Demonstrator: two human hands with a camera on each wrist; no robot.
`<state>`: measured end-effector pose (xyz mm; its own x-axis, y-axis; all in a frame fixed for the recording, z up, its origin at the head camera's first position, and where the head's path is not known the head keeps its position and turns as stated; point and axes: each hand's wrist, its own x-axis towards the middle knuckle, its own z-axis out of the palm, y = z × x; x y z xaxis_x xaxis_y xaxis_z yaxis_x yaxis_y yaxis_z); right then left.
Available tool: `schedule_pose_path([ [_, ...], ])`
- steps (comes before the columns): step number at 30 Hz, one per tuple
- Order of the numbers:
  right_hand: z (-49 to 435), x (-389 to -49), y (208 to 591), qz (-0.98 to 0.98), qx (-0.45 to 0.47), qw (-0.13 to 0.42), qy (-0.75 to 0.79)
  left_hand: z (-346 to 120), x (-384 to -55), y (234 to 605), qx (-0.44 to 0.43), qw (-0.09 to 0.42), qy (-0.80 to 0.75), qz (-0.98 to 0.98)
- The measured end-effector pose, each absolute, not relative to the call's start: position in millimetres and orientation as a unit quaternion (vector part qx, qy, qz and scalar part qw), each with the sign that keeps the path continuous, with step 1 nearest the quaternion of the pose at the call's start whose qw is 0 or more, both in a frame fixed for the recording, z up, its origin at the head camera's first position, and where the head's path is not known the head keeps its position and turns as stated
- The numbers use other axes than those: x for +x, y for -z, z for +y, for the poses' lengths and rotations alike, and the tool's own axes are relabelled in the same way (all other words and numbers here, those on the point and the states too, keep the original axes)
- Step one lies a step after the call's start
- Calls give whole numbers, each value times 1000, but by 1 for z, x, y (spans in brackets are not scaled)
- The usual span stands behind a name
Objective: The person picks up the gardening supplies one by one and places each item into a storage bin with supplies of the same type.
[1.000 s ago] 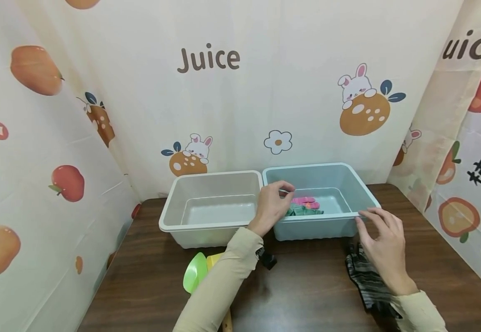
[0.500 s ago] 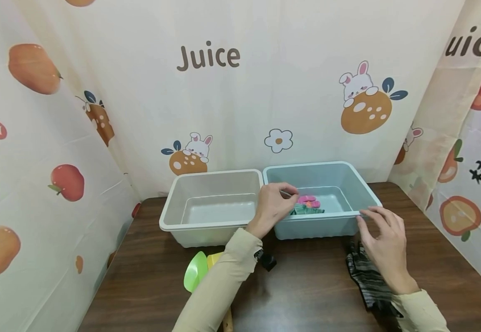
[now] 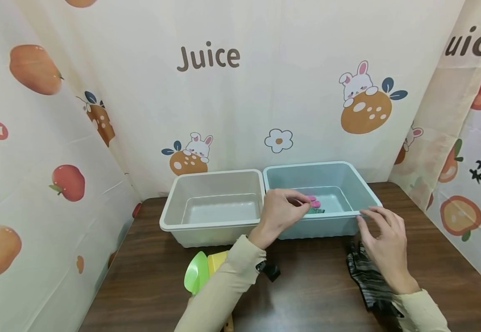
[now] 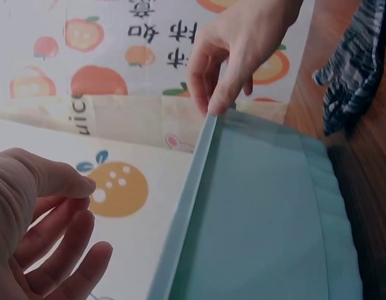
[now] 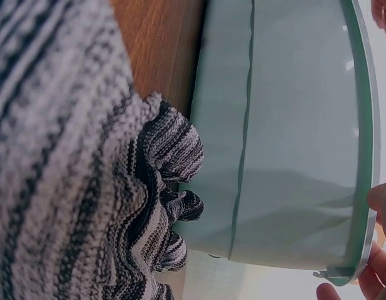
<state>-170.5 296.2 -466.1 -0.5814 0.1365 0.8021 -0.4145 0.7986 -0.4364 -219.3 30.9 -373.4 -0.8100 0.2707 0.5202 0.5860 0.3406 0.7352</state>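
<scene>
One blue bin (image 3: 327, 228), rim (image 3: 335, 215) between right fingers (image 3: 384, 215)

Table (image 3: 298, 290) bears grey bin (image 3: 211, 237); blue bin (image 3: 327, 228); glove (image 3: 366, 279); utensils (image 3: 196, 272) (green, yellow).

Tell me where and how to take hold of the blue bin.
I'd grip the blue bin by its rim at the right end, coming from the right and above. The rim stands out as a lip over walls that slope inward, and the right hand pinches it at the near right corner. The left end looks too tight, with the grey bin close beside it.
</scene>
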Motion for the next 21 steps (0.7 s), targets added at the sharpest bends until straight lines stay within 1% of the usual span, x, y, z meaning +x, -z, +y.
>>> schedule_pose_path([
  [5, 297, -171, 466, -835, 83, 449, -307, 34, -210, 373, -308, 173, 521, -777],
  [8, 297, -171, 466, -836, 84, 448, -306, 36, -205, 375, -314, 178, 511, -780],
  [21, 297, -171, 464, -838, 84, 449, -299, 43, -189, 388, -342, 159, 436, -817],
])
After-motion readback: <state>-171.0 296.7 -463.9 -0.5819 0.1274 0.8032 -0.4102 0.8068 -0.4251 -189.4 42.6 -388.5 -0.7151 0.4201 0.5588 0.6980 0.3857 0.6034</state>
